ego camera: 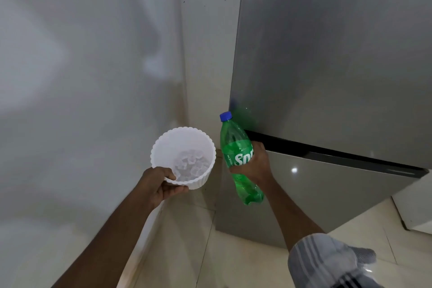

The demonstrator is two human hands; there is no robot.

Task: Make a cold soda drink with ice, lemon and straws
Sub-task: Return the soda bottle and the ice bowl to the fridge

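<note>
Fridge doors shut in front of me. Right hand fingers wrapped around capped soda bottle; left hand fingers pinch rim of white bowl holding ice. Ingredients fetched; glass, lemon, straws, pouring all pending, none visible.

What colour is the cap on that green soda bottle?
Blue. The cap tops the green soda bottle, seen clearly in the head view.
</note>
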